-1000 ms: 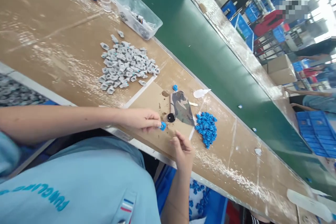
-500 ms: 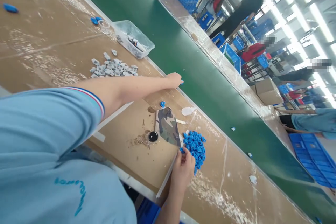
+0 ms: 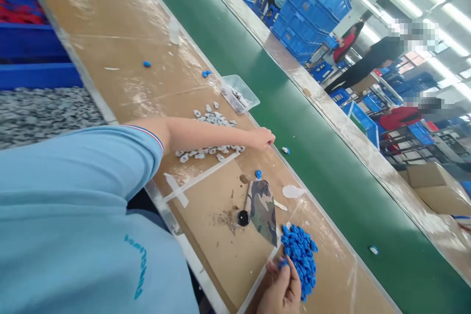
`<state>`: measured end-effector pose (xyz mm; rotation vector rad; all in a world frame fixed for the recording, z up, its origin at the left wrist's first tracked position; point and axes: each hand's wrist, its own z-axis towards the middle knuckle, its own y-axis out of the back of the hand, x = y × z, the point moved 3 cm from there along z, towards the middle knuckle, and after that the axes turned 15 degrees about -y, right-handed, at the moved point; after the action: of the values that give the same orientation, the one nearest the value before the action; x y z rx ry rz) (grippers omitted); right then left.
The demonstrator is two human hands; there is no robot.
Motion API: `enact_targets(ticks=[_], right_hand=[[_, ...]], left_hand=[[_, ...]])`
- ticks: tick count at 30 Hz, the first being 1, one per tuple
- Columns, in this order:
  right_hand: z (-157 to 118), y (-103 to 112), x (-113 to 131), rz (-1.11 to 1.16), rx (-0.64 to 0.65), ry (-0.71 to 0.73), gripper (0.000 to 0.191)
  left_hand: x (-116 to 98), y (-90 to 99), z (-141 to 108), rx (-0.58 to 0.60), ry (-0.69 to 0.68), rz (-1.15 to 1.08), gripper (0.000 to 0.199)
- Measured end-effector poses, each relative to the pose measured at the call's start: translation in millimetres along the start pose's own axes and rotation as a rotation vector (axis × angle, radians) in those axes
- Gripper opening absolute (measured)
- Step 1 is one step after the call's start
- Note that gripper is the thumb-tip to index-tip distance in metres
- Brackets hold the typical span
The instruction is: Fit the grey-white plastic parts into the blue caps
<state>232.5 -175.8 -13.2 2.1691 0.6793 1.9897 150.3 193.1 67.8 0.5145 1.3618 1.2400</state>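
Note:
My left hand [image 3: 262, 138] reaches over the near edge of the green conveyor belt, its fingers curled together with nothing visible in them. Just beyond the fingertips, a small blue-and-white piece [image 3: 286, 150] lies on the belt. Low in the view, my right hand [image 3: 281, 287] pinches a small blue piece [image 3: 283, 262] beside a pile of blue pieces [image 3: 300, 255]. Between the hands lie a camouflage-patterned flat piece [image 3: 262, 211] and a small round container of dark liquid [image 3: 243, 218]. A pile of small grey pieces [image 3: 215, 118] is partly hidden under my left forearm.
The green belt [image 3: 312, 157] runs diagonally past the brown work table [image 3: 217, 196]. A clear plastic tub [image 3: 241, 93] stands at the table's edge. Blue crates of red and grey parts [image 3: 40, 78] are at left. Other people work beyond the belt near stacked blue crates [image 3: 312, 5].
The blue piece at my left fingertips is out of them, and a blue-and-white piece lies on the belt beside them. My right hand still holds a blue piece. The view has swung left.

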Motion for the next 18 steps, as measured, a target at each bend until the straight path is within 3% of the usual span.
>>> enact_targets(ticks=[3, 7, 13, 16, 18], right_hand=[[5, -1, -2, 0.047, 0.004, 0.035, 0.038], [0, -9, 9, 0.107, 0.055, 0.120, 0.037], [-25, -19, 34, 0.086, 0.229, 0.007, 0.047], [-40, -23, 43, 0.006, 0.266, -0.029, 0.052], [-49, -28, 50, -0.053, 0.283, 0.031, 0.050]], left_hand=[[0, 14.7, -61, 0.036, -0.170, -0.024, 0.003], [-4, 12.0, -125, 0.013, -0.362, -0.003, 0.011], [-12, 4.7, -151, 0.015, -0.319, 0.060, 0.019], [-28, 5.1, -161, -0.017, -0.286, -0.153, 0.021], [-44, 0.5, -172, -0.046, -0.250, -0.386, 0.022]])
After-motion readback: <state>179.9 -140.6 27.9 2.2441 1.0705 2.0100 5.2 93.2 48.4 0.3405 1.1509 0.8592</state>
